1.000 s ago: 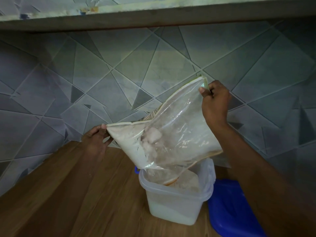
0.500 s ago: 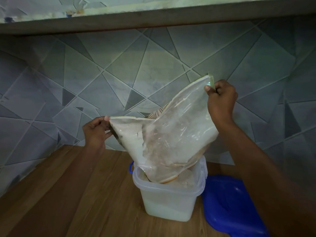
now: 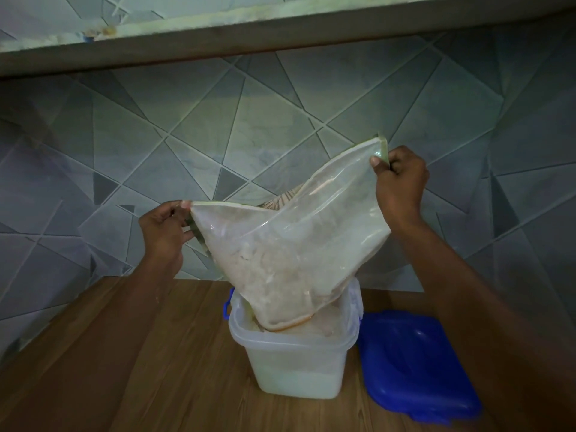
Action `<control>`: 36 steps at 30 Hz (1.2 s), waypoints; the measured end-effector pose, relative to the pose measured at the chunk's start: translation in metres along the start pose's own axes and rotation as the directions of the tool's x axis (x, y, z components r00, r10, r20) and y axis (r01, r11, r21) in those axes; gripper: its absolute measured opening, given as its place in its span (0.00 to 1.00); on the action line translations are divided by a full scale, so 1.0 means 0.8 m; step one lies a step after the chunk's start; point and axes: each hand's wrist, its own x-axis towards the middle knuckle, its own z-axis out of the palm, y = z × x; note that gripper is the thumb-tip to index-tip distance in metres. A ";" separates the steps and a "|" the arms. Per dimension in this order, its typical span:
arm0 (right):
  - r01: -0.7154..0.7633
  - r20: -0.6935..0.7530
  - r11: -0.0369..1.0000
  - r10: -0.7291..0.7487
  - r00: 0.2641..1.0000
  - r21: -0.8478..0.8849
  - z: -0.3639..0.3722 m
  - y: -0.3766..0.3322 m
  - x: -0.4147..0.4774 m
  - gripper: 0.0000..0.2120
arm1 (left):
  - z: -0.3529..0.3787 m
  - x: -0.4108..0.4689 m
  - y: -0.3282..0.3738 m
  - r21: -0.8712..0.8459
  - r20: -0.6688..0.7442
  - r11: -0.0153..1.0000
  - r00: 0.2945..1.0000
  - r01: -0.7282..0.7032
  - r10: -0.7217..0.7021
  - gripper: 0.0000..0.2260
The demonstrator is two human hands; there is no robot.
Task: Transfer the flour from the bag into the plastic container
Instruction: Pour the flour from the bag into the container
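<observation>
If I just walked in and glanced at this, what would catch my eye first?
Most likely the clear plastic bag of flour, held up by its corners in the middle of the view, the left hand lower and the right hand higher. Its bottom end dips into the open plastic container on the wooden counter. A bright blue lid lies right of the container.

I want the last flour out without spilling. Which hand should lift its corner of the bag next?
Left, probably. The left hand holds the lower corner of the bag, and flour sits on that side. The right hand is already high. Raising the left corner should slide the rest into the plastic container.
</observation>
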 end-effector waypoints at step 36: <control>0.033 0.124 0.995 -0.020 0.992 -0.098 -0.002 -0.023 -0.015 0.19 | 0.013 0.002 0.048 0.029 -0.091 0.997 0.993 0.072 -0.069 0.09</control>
